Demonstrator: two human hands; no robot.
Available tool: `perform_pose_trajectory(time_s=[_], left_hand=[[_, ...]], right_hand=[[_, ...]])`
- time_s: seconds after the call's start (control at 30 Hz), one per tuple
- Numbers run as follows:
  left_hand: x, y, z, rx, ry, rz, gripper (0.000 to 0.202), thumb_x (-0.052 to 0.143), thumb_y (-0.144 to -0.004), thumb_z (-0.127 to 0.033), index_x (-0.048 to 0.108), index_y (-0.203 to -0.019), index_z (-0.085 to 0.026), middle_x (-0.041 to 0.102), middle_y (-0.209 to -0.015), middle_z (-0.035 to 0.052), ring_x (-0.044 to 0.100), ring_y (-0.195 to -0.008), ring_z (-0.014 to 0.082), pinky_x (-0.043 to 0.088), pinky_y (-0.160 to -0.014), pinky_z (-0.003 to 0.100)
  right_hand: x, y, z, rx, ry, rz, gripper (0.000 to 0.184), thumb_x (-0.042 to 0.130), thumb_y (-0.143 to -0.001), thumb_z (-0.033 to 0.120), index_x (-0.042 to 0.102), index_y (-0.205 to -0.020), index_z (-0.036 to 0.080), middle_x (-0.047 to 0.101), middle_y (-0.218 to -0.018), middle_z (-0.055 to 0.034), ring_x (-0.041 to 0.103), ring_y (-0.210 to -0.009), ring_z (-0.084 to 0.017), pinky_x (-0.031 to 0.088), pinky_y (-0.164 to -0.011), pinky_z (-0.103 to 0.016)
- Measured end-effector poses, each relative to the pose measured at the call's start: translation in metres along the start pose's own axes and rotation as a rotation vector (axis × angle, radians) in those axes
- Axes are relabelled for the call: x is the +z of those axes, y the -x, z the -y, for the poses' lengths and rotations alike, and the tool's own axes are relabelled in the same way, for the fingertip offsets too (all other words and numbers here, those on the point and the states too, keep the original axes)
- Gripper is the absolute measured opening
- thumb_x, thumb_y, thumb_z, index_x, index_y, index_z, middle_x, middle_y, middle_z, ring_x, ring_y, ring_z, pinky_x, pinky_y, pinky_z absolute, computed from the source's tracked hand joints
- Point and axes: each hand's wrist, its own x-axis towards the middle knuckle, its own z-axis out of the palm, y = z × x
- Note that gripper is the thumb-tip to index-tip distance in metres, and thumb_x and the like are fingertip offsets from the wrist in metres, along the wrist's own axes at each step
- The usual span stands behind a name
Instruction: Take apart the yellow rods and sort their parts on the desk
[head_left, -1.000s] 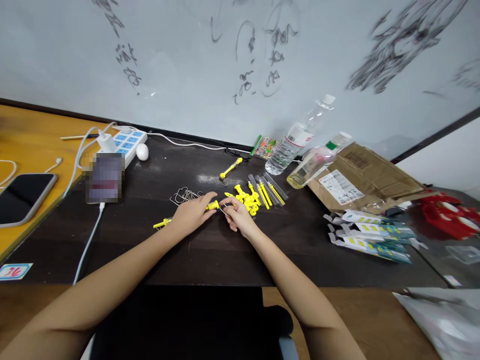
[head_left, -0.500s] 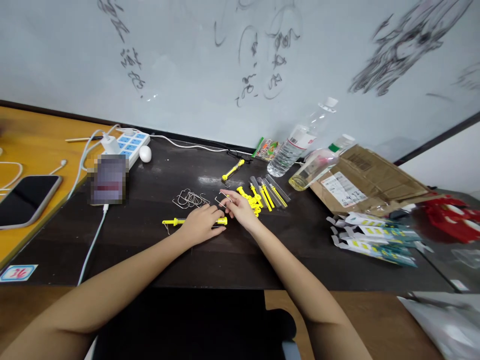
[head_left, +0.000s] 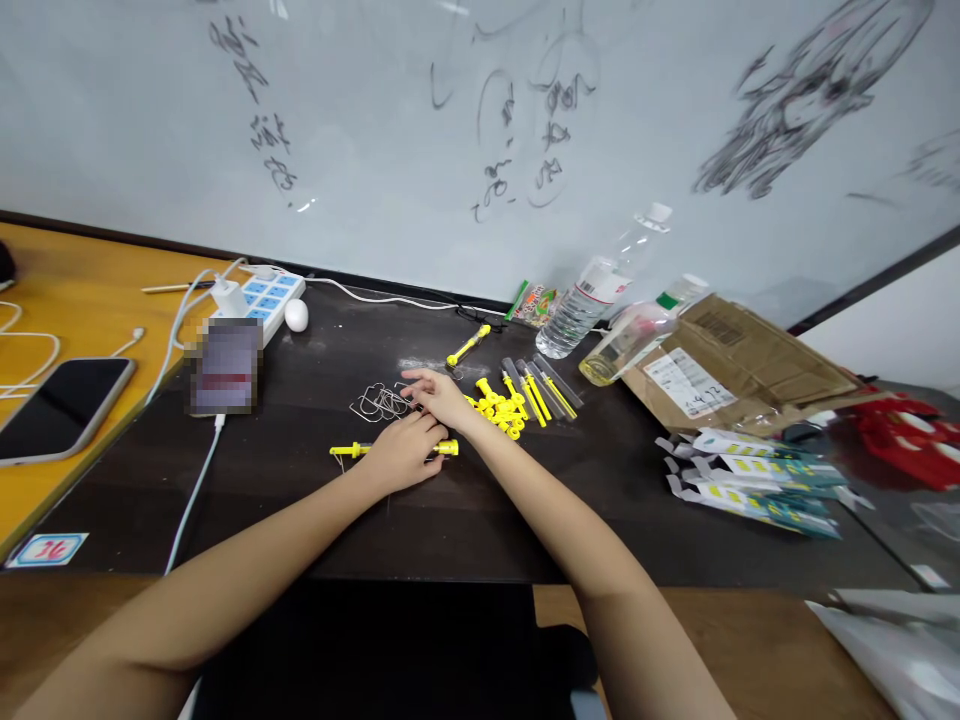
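Observation:
My left hand (head_left: 406,452) rests on the dark table, fingers curled over a long yellow plastic tool (head_left: 350,450) that lies flat; its two ends stick out on either side of the hand. My right hand (head_left: 439,392) reaches left across it, fingers stretched towards a small heap of bent wire clips (head_left: 379,401) and touching its right edge. A pile of yellow plastic parts (head_left: 501,406) lies just right of my right wrist. Several clear sleeves with yellow sticks (head_left: 538,385) lie beyond it.
A lone yellow tool (head_left: 466,345), two plastic bottles (head_left: 596,292) and a cardboard box (head_left: 739,352) stand at the back right. Printed packets (head_left: 750,476) lie at the right. A power strip (head_left: 256,299), a cable and a phone (head_left: 61,406) are at the left.
My left hand has lowered the yellow tool onto the table. My right hand moved left from the yellow parts to the wire clips.

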Motion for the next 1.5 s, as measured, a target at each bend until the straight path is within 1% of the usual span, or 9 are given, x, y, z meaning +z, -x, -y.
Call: perform_pose_trajectory(time_s=[0.17,0.37,0.6,0.73,0.87,1.0,1.17,1.37,1.5], left_hand=[[0.000,0.000,0.000,0.005,0.002,0.010,0.023,0.054,-0.081,-0.023,0.060,-0.102,-0.017,0.058,-0.104,0.0077,0.050,-0.103,0.0237,0.043,-0.092,0.036],[-0.002,0.000,0.001,-0.006,-0.005,0.033,0.024,0.054,-0.080,-0.024,0.059,-0.103,-0.017,0.058,-0.102,0.0073,0.051,-0.100,0.0232,0.042,-0.091,0.036],[-0.006,0.000,0.008,-0.041,-0.043,0.066,0.010,0.055,-0.079,-0.025,0.056,-0.086,-0.018,0.057,-0.088,0.0047,0.053,-0.088,0.0210,0.044,-0.078,0.032],[-0.007,-0.001,0.007,-0.037,-0.021,0.033,0.011,0.052,-0.084,-0.026,0.055,-0.092,-0.020,0.058,-0.090,0.0028,0.056,-0.089,0.0185,0.044,-0.076,0.028],[-0.010,-0.001,0.007,-0.067,0.018,-0.041,0.015,0.050,-0.088,-0.030,0.054,-0.100,-0.023,0.058,-0.092,0.0007,0.058,-0.085,0.0152,0.044,-0.071,0.024],[-0.009,-0.001,0.008,-0.088,0.062,-0.060,0.018,0.049,-0.089,-0.034,0.053,-0.104,-0.024,0.059,-0.095,-0.0007,0.060,-0.081,0.0135,0.044,-0.066,0.023],[-0.008,-0.003,0.007,-0.095,0.095,-0.036,0.018,0.047,-0.090,-0.033,0.052,-0.105,-0.023,0.060,-0.098,0.0000,0.061,-0.082,0.0140,0.044,-0.066,0.023],[-0.007,-0.001,0.011,-0.145,0.068,-0.015,0.018,0.047,-0.090,-0.034,0.050,-0.104,-0.023,0.064,-0.099,-0.0006,0.062,-0.074,0.0136,0.041,-0.060,0.023],[-0.008,-0.001,0.011,-0.147,0.054,-0.012,0.019,0.048,-0.090,-0.034,0.051,-0.105,-0.024,0.064,-0.100,-0.0017,0.062,-0.074,0.0133,0.041,-0.059,0.022]], right_hand=[[-0.005,0.005,0.001,0.002,-0.015,-0.002,0.035,0.054,-0.077,0.006,0.059,-0.110,0.017,0.066,-0.102,-0.0080,0.064,-0.077,-0.014,0.056,-0.064,-0.029],[-0.016,0.024,0.010,-0.098,0.030,0.003,0.030,0.057,-0.080,0.019,0.060,-0.110,0.019,0.064,-0.113,-0.0107,0.062,-0.100,-0.020,0.055,-0.070,-0.032],[-0.034,0.077,-0.003,-0.301,0.316,-0.132,0.025,0.044,-0.091,0.032,0.064,-0.090,0.017,0.065,-0.087,-0.0057,0.061,-0.081,-0.016,0.048,-0.074,-0.031],[-0.037,0.098,-0.012,-0.363,0.532,-0.134,0.021,0.049,-0.089,0.034,0.064,-0.090,0.019,0.060,-0.080,-0.0036,0.054,-0.073,-0.015,0.042,-0.070,-0.029],[-0.034,0.098,-0.012,-0.276,0.353,-0.129,0.021,0.049,-0.089,0.038,0.059,-0.093,0.019,0.053,-0.070,0.0007,0.048,-0.061,-0.013,0.039,-0.060,-0.026],[-0.034,0.095,-0.009,-0.241,0.137,-0.135,0.023,0.053,-0.085,0.042,0.053,-0.092,0.020,0.048,-0.064,0.0034,0.048,-0.060,-0.012,0.038,-0.060,-0.026],[-0.037,0.094,-0.010,-0.219,0.083,-0.138,0.027,0.054,-0.083,0.047,0.051,-0.089,0.021,0.046,-0.060,0.0045,0.046,-0.056,-0.012,0.036,-0.056,-0.025],[-0.046,0.092,-0.011,-0.161,-0.007,-0.263,0.030,0.056,-0.080,0.050,0.051,-0.081,0.021,0.041,-0.058,0.0054,0.037,-0.048,-0.009,0.026,-0.043,-0.021],[-0.051,0.092,-0.007,-0.143,-0.059,-0.279,0.032,0.060,-0.077,0.051,0.050,-0.077,0.020,0.041,-0.056,0.0056,0.034,-0.046,-0.007,0.022,-0.040,-0.019]])
